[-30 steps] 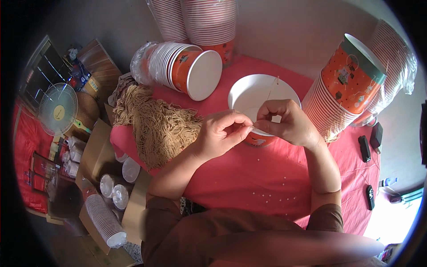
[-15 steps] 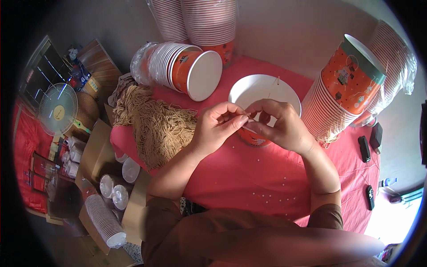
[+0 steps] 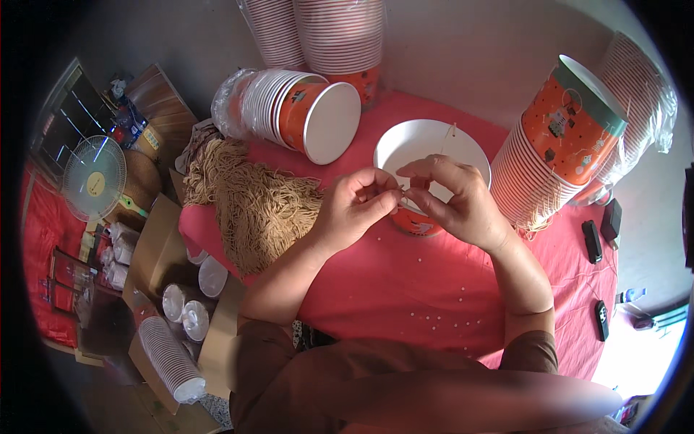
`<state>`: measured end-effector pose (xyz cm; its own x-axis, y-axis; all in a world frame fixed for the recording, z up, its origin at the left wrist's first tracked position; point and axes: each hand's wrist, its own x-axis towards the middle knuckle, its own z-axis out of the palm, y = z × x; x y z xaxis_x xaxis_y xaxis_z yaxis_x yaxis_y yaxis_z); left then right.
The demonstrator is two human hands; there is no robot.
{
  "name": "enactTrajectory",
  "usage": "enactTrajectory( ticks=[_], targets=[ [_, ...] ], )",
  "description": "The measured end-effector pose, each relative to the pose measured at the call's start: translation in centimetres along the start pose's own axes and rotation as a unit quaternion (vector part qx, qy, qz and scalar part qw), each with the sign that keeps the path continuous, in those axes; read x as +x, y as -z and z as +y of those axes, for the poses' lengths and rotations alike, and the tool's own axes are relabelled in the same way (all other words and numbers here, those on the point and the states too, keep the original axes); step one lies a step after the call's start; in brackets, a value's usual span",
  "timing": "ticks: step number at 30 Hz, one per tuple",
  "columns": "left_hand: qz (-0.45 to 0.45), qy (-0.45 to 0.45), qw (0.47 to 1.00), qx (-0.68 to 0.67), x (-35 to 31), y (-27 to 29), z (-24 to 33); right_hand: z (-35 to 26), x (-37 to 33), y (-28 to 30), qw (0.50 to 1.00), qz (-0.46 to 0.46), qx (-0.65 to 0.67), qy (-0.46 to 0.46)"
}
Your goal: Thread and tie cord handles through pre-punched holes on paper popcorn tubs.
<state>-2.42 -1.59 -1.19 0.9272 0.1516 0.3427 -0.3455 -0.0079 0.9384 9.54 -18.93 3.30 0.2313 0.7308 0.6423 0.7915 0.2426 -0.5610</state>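
Observation:
Over the near rim of a white-lined orange paper bucket, my two hands meet. My left hand is closed, thumb and forefinger pinching something tiny, perhaps a cord end, too small to make out. The thumb of my right hand reaches those fingertips, its forefinger lifted apart from the thumb; its other fingers are partly hidden. A thin tan strand shows at the bucket's far rim. Left of my left hand lies a heap of tan cords on the pink-red cloth.
Nested orange buckets stand at the right, with more wrapped stacks behind. A wrapped stack lies sideways. Small white beads dot the cloth. Black devices lie by the right edge. A cardboard box with cups stands left.
My right forefinger has lifted away from its thumb. The thin pale piece that showed between my hands is no longer plainly visible. The bucket has shifted very slightly right.

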Motion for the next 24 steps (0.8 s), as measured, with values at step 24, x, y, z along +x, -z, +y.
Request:
enactTrajectory(
  ticks=[24],
  targets=[
    [-0.019, -0.010, 1.000, 0.002, 0.1, 0.0, 0.1, -0.2, 0.3, 1.4, 0.956, -0.015, -0.228, 0.184]
  ],
)
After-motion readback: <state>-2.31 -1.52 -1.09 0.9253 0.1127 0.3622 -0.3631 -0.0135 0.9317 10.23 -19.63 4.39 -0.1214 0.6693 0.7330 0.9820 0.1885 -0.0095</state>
